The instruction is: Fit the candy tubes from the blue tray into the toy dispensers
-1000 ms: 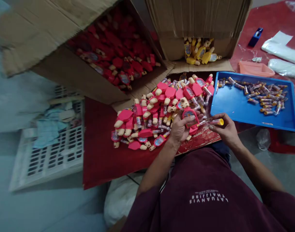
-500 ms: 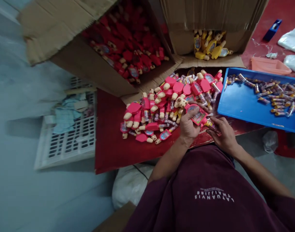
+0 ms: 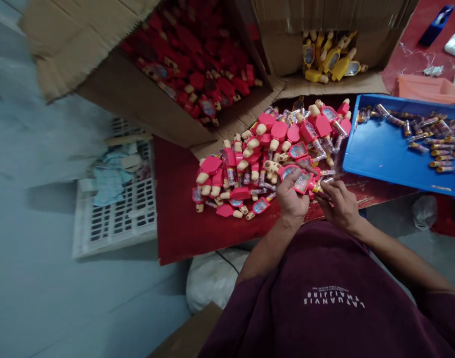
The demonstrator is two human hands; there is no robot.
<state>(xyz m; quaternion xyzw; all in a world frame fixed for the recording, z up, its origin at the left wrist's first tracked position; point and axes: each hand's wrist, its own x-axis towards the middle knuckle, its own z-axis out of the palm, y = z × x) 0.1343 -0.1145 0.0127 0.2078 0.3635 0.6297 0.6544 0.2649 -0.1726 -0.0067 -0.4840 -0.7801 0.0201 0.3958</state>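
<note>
A red table [image 3: 195, 236] spreads in front of you, its near edge scuffed towards the right. Closest of all is your dark purple shirt [image 3: 324, 283] with white lettering, and low on the left, beneath the table edge, sits a pale sack [image 3: 212, 278].

Your left hand [image 3: 292, 201] grips a pink toy [image 3: 302, 182], thumb across its clear window; the toy's spotted head points left, away from your right hand [image 3: 339, 203]. So the toy lies between your hands, its right end meeting your right fingers, which are pinched round a small tube [image 3: 317, 188] there. Their tips are partly hidden, and you cannot tell how far the tube goes into the toy.

Just beyond your left hand, and out to its left, a heap of pink toys [image 3: 211, 165] covers the table. To the right of the heap is a blue tray [image 3: 384, 159], with more wrapped tubes [image 3: 443, 154] mostly at its far and right sides. Well left, off the table, a white crate [image 3: 104, 231] carries a light blue cloth [image 3: 110, 184].

Farther back, the left carton [image 3: 145, 107] holds red toys [image 3: 197, 79]; the right carton [image 3: 287, 54] holds yellow toys [image 3: 339, 69]. Far right, an orange dish [image 3: 428, 90] sits behind the tray.
</note>
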